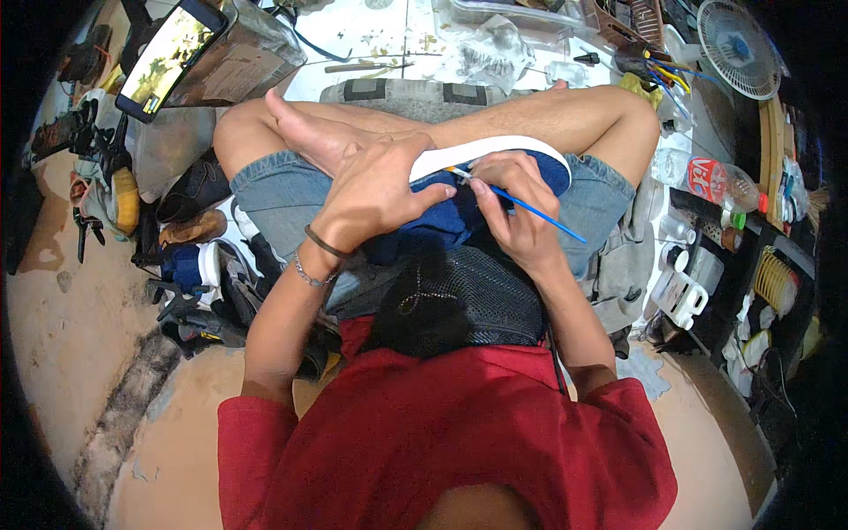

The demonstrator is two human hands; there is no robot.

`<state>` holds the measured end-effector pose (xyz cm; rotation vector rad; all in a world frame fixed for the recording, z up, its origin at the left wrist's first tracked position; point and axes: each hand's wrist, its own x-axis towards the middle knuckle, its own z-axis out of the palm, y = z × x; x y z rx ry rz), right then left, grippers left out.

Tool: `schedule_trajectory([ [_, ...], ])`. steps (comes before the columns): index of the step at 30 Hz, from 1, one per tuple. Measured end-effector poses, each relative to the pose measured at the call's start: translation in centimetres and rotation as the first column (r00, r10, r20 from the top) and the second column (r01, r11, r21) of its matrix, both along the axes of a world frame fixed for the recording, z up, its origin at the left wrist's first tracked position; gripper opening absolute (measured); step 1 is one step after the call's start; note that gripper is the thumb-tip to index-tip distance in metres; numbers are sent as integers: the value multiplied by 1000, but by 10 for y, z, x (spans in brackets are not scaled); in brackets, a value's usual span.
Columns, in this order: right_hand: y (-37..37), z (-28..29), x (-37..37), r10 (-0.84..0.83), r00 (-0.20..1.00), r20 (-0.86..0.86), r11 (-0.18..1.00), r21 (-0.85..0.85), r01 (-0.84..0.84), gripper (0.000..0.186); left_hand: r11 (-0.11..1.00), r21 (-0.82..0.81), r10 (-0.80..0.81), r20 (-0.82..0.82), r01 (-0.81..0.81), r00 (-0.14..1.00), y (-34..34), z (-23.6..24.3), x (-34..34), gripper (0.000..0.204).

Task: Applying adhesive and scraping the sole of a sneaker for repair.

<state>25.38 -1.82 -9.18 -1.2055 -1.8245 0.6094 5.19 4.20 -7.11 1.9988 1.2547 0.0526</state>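
Observation:
A dark blue shoe (549, 168) with a white sole edge (495, 146) lies across my lap, its sole rim facing away from me. My left hand (378, 190) grips the shoe's left end, thumb toward me and fingers over the far side. In my right hand (517, 203) is a thin blue paintbrush (543, 216), pinched between thumb and fingers. The brush tip (450, 170) meets the line where the white edge joins the blue upper, close to my left thumb. Part of the shoe is hidden behind both hands.
A lit phone (170, 57) leans against a box (243, 62) at the far left. Several shoes (190, 190) and clamps are piled to my left. On my right are a plastic bottle (711, 181), a white jug (678, 299) and a fan (740, 49). Thin tools (367, 67) lie ahead on white tiles.

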Motion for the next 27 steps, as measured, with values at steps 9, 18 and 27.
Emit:
schedule_trajectory([
  [9, 3, 1, -2, -73, 997, -2, 996, -59, 73, 9, 1000, -4, -16, -17, 16, 1000, 0, -1, -1, 49],
  [18, 5, 3, -17, 35, 999, -37, 999, 20, -34, 10, 1000, -6, 0, 5, 0, 1000, 1, 2, -1, 51],
  [27, 2, 0, -6, 21, 998, -52, 1000, 17, -21, 10, 1000, -14, -19, 62, 20, 998, 2, -2, -4, 49],
])
